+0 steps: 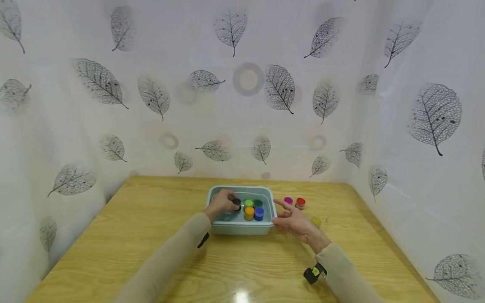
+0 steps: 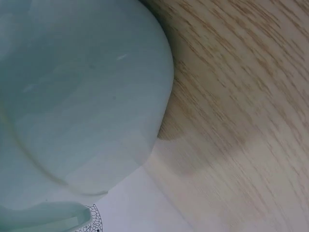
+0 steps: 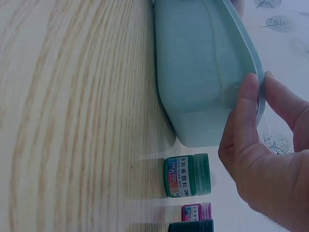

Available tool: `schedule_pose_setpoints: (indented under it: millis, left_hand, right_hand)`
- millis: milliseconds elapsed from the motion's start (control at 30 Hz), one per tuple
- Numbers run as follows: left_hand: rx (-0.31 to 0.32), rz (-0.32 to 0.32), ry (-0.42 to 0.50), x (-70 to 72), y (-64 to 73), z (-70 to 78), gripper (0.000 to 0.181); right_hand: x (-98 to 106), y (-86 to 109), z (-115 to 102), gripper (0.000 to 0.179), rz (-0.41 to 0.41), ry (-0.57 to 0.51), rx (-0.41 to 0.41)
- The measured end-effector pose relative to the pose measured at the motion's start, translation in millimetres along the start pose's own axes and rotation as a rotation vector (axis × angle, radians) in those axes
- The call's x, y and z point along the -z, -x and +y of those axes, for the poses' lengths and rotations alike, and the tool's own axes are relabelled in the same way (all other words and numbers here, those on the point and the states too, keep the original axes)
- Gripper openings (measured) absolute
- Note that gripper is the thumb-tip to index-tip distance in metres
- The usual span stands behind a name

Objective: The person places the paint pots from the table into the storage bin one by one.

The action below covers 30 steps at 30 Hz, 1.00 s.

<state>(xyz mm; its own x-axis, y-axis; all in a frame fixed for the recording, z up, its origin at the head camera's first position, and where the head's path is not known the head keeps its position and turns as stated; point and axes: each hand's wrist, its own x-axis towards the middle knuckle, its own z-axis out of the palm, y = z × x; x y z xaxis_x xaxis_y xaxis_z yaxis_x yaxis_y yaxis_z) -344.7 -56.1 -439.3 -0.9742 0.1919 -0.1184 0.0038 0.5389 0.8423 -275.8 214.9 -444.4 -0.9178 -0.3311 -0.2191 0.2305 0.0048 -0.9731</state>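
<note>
Left grip (image 1: 222,202) pinches black jar (image 1: 237,203) (right (image 1: 298,224): tub (image 1: 241,229)).

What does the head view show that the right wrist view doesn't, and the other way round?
Only the head view: the orange jar, blue jar and bright green jar inside the tub, a dark jar pinched there by the left hand, and a red jar on the table.

Only the right wrist view: the printed label on a green jar.

Both: the tub, the table, a magenta jar, and the right hand touching the tub.
</note>
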Motion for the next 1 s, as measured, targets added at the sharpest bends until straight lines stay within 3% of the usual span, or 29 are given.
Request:
schedule_pose_setpoints:
  millis: [167, 433, 767, 1000]
  left_hand:
    - [-0.021, 0.014, -0.078, -1.3, -1.4, -0.5, 0.031]
    - [0.012, 0.007, -0.137, -6.2, -3.0, -1.2, 0.03]
    - [0.067, -0.037, -0.012, -4.0, -2.1, 0.2, 0.03]
    - [0.077, -0.048, 0.014, -3.1, -4.2, -2.1, 0.037]
  right_hand:
    - [-0.7, 0.7, -1.1, 0.079, 0.002, 0.002, 0.002]
    - [0.0, -2.0, 0.9, 0.078, 0.01, 0.008, 0.014]
    - [-0.3, -1.5, 2.0, 0.078, 0.012, 0.002, 0.016]
    - [-0.7, -1.7, 2.4, 0.078, 0.007, 0.003, 0.012]
